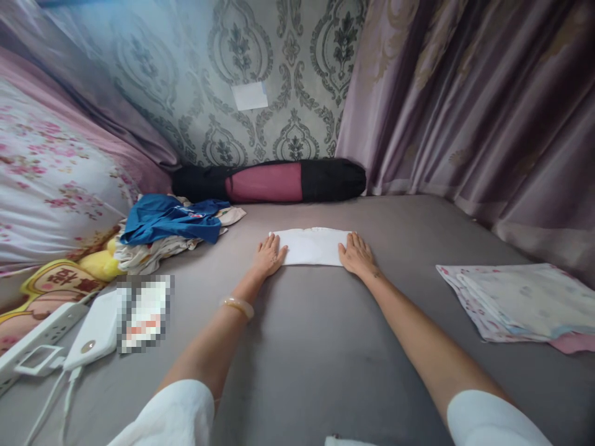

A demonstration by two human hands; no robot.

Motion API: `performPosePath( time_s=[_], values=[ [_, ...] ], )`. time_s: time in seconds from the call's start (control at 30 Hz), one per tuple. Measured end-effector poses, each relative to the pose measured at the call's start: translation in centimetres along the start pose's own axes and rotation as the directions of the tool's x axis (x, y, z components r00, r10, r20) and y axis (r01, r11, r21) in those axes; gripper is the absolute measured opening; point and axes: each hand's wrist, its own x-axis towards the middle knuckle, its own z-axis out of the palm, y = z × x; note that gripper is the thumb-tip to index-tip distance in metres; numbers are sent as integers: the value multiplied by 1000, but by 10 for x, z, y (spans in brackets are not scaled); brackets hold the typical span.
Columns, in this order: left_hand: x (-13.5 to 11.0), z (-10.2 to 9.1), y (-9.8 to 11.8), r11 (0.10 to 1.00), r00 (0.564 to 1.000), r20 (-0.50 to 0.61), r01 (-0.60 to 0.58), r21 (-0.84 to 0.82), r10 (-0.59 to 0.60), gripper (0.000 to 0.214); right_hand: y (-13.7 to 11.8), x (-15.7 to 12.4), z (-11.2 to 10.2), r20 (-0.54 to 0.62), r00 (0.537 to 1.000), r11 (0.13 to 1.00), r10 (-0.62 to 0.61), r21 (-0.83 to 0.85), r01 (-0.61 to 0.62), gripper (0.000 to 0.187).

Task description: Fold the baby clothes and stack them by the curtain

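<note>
White folded cloth [313,248], one piece in a neat oblong, lies flat between the two hands, its left end beneath the left hand [270,254] and its right end beneath the right hand [357,253]. Both hands are spread flat, palms down and fingers extended forward, thumbs turned inward over the cloth; they press on its ends without closing around it. One pale bangle [238,306] circles the left wrist.

Under both hands spreads one grey sheet [316,347]. Straight ahead of them, well beyond the cloth, one long black bolster [334,179] with a maroon middle section lies against the patterned wall [292,56], where one white paper [250,96] hangs. Ahead and to the left of the left hand, one blue garment [170,220] tops a heap of pale fabric [155,254].

Nearer the person, left of the left forearm, are one white power strip [53,331], one white device [100,325] and two white cables [67,402]; beside the device is one pale item [145,313], perhaps a packet, though it is too blurred to tell. Well to the right of the right hand sits one stack of folded printed cloths [520,303].
</note>
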Motion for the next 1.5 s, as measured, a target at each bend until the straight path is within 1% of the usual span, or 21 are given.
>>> performPosePath(
  time_s=[0.07,0.17,0.27,0.37,0.5,0.63,0.83,1.03,1.1,1.2,1.23,1.27,1.33,1.4,1.5],
  values=[
    [0,-2,11,999,999,-54,7,51,-4,62,-10,-1,-5,-37,999,1000,-24,3,24,58],
    [2,-4,38,993,987,-149,-48,106,64,59,-36,-1,-12,-73,988,989,-137,50,141,55],
    [5,-4,65,984,973,-165,-149,101,164,54,-63,1,-14,-54,970,964,-238,113,243,54],
    [8,4,78,982,973,-137,-179,65,187,50,-76,3,-7,-28,960,950,-279,140,280,54],
    [7,17,77,988,982,-108,-151,16,152,48,-74,3,7,15,960,949,-280,152,275,53],
    [7,22,75,989,981,-128,-149,2,148,47,-70,3,11,-11,961,949,-277,154,276,52],
    [7,22,76,989,975,-167,-148,-15,144,44,-71,3,13,-25,963,948,-268,168,269,51],
    [9,18,76,990,980,-157,-134,-47,126,41,-69,4,11,-7,964,946,-266,191,263,51],
    [11,16,75,989,976,-177,-140,-50,129,41,-71,5,8,-31,962,942,-272,197,273,50],
    [15,14,73,987,957,-251,-157,-20,146,44,-75,6,5,-106,946,929,-306,185,321,50],
    [15,14,72,988,956,-251,-156,-11,149,45,-76,6,5,-112,941,924,-318,185,334,50],
    [16,14,71,988,962,-228,-153,-6,148,45,-77,6,6,-102,940,922,-324,190,338,50],
    [17,13,70,989,980,-140,-145,-13,142,45,-79,6,8,-60,945,922,-321,206,327,50],
    [17,14,69,989,987,-73,-142,-27,140,44,-79,6,11,-32,949,925,-312,217,312,50],
    [17,14,68,989,988,-67,-141,-35,138,44,-79,7,14,-32,950,927,-310,214,309,50]
  ],
)
